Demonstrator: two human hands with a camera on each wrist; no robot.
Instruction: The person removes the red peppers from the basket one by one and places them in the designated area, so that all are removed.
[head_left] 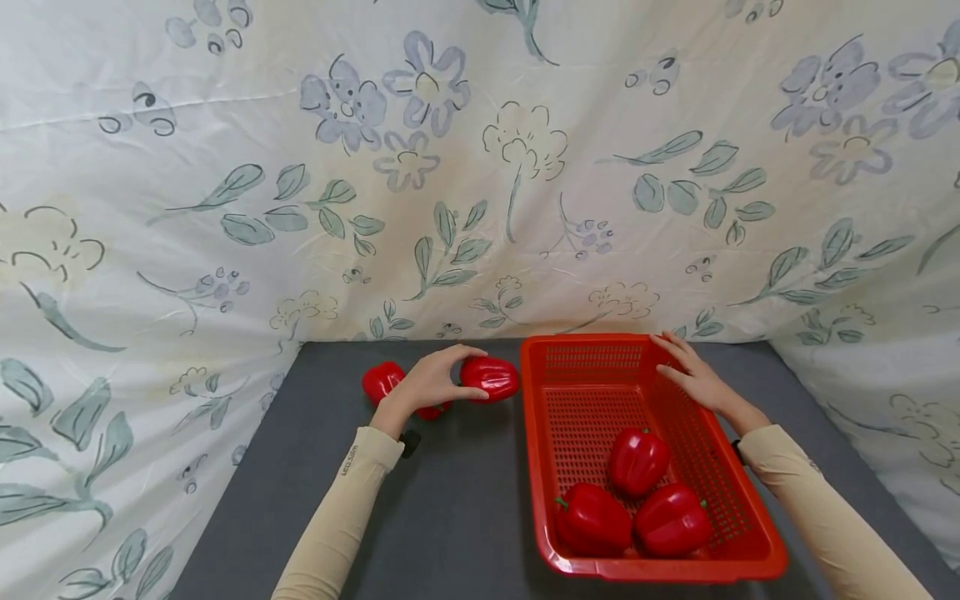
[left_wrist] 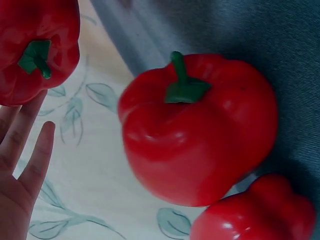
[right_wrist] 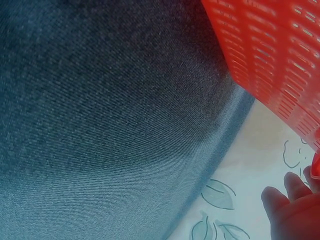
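Observation:
My left hand [head_left: 433, 379] holds a red bell pepper [head_left: 490, 379] between thumb and fingers, just left of the basket's rim. In the left wrist view this pepper [left_wrist: 40, 55] shows its green stem, with fingers under it. Two more bell peppers lie by the left wrist: one [head_left: 382, 382] partly behind the hand, another [head_left: 433, 412] mostly hidden by it. My right hand [head_left: 701, 382] rests at the far right rim of the red plastic basket [head_left: 531, 450], fingers fairly straight. Inside the basket's near half sit three red bell peppers [head_left: 637, 461].
The basket stands on a dark grey cloth-covered table [head_left: 450, 517]. A pale curtain [head_left: 555, 275] with flowers and leaves hangs behind the table and along both sides.

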